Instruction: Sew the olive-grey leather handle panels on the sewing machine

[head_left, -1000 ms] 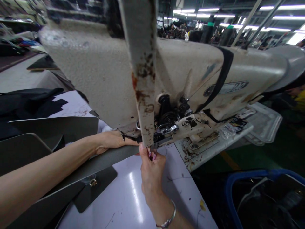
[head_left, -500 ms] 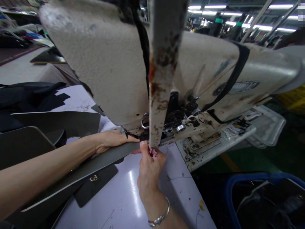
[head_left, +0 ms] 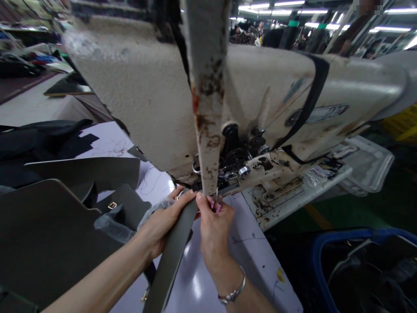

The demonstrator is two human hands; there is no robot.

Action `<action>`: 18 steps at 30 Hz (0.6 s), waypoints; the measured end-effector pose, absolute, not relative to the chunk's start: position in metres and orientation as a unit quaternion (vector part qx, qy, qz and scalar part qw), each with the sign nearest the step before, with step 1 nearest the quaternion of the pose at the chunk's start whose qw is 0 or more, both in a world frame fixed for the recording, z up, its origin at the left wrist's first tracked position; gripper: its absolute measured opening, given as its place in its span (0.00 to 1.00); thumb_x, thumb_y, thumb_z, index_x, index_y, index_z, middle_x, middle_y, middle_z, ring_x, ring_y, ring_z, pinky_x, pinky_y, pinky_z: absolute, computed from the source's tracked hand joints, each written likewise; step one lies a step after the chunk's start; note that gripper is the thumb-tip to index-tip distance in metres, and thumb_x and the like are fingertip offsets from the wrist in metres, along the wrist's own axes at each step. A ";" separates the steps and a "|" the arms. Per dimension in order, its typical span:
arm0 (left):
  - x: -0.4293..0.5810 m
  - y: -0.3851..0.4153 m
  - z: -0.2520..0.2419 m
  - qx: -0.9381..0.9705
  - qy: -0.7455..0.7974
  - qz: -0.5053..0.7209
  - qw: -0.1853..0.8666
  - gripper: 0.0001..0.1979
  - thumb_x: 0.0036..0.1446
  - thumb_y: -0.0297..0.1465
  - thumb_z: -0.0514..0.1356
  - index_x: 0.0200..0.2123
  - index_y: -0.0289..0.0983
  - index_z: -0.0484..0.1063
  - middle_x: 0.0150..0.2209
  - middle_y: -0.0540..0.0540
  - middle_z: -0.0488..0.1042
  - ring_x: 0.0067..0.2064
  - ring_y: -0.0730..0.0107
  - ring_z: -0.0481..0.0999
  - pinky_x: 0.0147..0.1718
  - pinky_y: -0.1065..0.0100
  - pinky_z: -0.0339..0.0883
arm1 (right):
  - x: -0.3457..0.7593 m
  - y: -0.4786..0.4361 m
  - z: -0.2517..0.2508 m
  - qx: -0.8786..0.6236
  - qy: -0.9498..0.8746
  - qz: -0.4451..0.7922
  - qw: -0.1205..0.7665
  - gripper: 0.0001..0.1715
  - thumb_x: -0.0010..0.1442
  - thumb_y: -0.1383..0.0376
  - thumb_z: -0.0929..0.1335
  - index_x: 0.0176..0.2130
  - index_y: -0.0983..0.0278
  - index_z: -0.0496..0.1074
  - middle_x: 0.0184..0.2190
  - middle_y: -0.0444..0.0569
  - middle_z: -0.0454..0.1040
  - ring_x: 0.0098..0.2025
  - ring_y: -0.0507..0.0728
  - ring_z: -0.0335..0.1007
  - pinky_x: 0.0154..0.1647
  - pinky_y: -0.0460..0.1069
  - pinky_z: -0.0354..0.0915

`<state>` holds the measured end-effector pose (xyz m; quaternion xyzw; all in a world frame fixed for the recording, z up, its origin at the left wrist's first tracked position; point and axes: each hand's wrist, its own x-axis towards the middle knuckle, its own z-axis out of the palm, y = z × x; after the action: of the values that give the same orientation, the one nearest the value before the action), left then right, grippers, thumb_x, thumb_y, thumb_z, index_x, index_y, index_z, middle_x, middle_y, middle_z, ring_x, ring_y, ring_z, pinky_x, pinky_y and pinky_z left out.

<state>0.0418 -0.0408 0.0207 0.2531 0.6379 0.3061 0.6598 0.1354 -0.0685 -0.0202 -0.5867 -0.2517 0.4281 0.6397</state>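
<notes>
A grey-green leatherette strap point(head_left: 172, 256) ran almost upright at 6 o'clock in the head view, its lower end dropping out of the picture and its upper end rising towards the presser foot area of an industrial sewing machine point(head_left: 140, 95). The strap looked light and fairly stiff, likely to flex along its length rather than crumple, with a smooth face that might slip. Its flat faces close to the machine seemed the best place to take hold.

The left hand point(head_left: 164, 221) was closed around the strap's edge, fingers behind and thumb across, with clear plastic film point(head_left: 153, 209) bunched against it. The right hand point(head_left: 215, 230) was closed in a tight pinch at the strap's upper end, though a rust-stained metal upright point(head_left: 208, 100) partly hid what its fingertips held. A silver bracelet point(head_left: 232, 296) circled that wrist.

The strap hung over a white table point(head_left: 260, 256). Dark grey bag panels point(head_left: 48, 234) lay at 8 o'clock, one with a small gold buckle point(head_left: 112, 205). Black cloth point(head_left: 32, 143) lay at 9 o'clock, and a blue-rimmed bin point(head_left: 352, 234) stood at 4 o'clock.
</notes>
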 end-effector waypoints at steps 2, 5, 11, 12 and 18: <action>0.050 -0.048 0.018 0.233 0.635 0.347 0.649 0.41 0.47 0.44 0.71 0.63 0.46 0.62 0.26 0.49 0.78 0.22 0.64 0.77 0.21 0.66 0.73 | 0.141 -0.069 -0.023 -0.580 -0.261 0.437 0.636 0.17 0.58 0.57 0.72 0.24 0.67 0.74 0.21 0.44 0.71 0.24 0.51 0.63 0.25 0.45 0.61; 0.065 -0.060 0.014 0.207 0.625 0.408 0.632 0.40 0.50 0.42 0.70 0.65 0.53 0.59 0.31 0.50 0.80 0.26 0.65 0.79 0.25 0.67 0.75 | 0.152 -0.069 -0.025 -0.558 -0.266 0.467 0.632 0.14 0.56 0.58 0.74 0.29 0.68 0.79 0.26 0.47 0.77 0.26 0.53 0.68 0.28 0.46 0.64; 0.092 -0.073 0.010 0.180 0.573 0.498 0.625 0.33 0.56 0.40 0.67 0.63 0.58 0.62 0.39 0.52 0.81 0.33 0.68 0.81 0.30 0.71 0.74 | 0.175 -0.067 -0.017 -0.528 -0.282 0.539 0.593 0.11 0.52 0.61 0.75 0.27 0.67 0.79 0.24 0.46 0.77 0.25 0.53 0.70 0.29 0.46 0.66; 0.096 -0.074 0.010 0.171 0.570 0.512 0.619 0.33 0.56 0.39 0.67 0.63 0.57 0.62 0.39 0.52 0.81 0.34 0.69 0.81 0.31 0.72 0.74 | 0.179 -0.066 -0.015 -0.529 -0.290 0.543 0.584 0.10 0.51 0.61 0.75 0.26 0.67 0.79 0.23 0.46 0.77 0.25 0.53 0.70 0.28 0.46 0.66; 0.113 -0.072 0.010 0.110 0.557 0.566 0.598 0.34 0.55 0.38 0.67 0.64 0.55 0.61 0.39 0.53 0.82 0.32 0.72 0.80 0.30 0.74 0.72 | 0.195 -0.058 -0.005 -0.549 -0.342 0.528 0.550 0.12 0.48 0.61 0.77 0.21 0.65 0.75 0.20 0.44 0.75 0.23 0.52 0.68 0.25 0.46 0.64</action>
<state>0.1131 -0.0716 0.0102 0.1104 0.5572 0.5657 0.5978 0.1946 -0.0581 -0.0052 -0.5491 -0.3420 0.5280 0.5502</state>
